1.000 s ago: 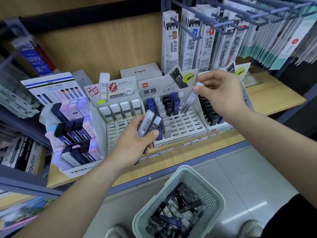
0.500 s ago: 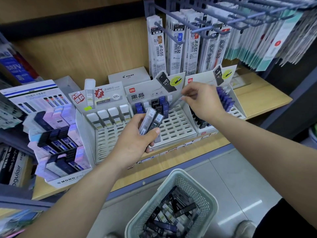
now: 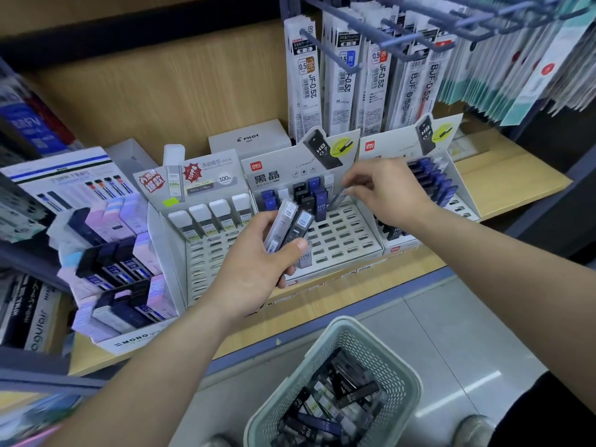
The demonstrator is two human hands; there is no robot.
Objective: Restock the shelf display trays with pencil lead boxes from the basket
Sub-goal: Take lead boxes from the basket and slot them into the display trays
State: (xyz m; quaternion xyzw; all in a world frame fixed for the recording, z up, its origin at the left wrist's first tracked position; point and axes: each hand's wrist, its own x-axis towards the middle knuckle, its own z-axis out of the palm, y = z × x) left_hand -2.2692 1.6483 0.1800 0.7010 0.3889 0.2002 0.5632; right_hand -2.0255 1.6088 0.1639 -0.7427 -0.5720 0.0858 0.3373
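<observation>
Clear-grey box (image 3: 335, 199), blurred, seemingly pinched by right hand (image 3: 392, 192) at the fingertips; long axis slants down-left toward open slots of middle tray (image 3: 348, 234) just below them. Left hand (image 3: 254, 272), nearer the front, clamps spare boxes (image 3: 292, 225). Card (image 3: 290, 171) reads deli, 黑晶, HB 0.7; PILOT carton (image 3: 250, 140) behind; more boxes in basket (image 3: 416, 380).

Dark lead boxes (image 3: 314, 201) upright in tray (image 3: 342, 235), more loose in basket (image 3: 374, 351)

wood-grain shelf (image 3: 503, 185), perforated plastic basket (image 3: 400, 369), glossy floor (image 3: 451, 333)
</observation>
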